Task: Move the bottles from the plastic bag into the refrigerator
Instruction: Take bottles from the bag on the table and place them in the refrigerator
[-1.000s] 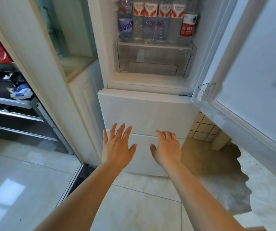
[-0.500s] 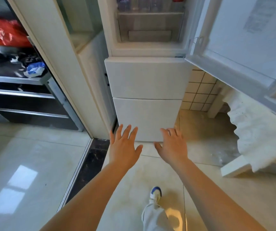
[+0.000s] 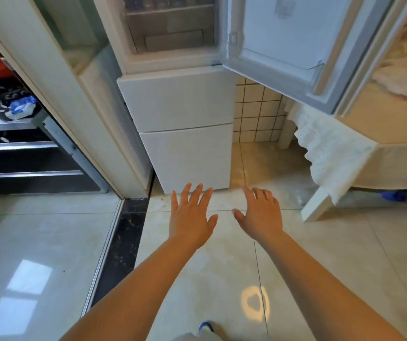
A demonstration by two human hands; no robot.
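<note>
Above beige floor tiles (image 3: 222,267): left hand (image 3: 190,217), right hand (image 3: 261,215) spread, empty; refrigerator (image 3: 182,124) door (image 3: 281,40) open.

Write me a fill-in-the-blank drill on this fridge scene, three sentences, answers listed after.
1. The refrigerator's upper door stands ____.
2. The left hand and the right hand each hold ____.
3. The two lower drawers of the refrigerator are ____.

Missing words: open; nothing; closed
</note>
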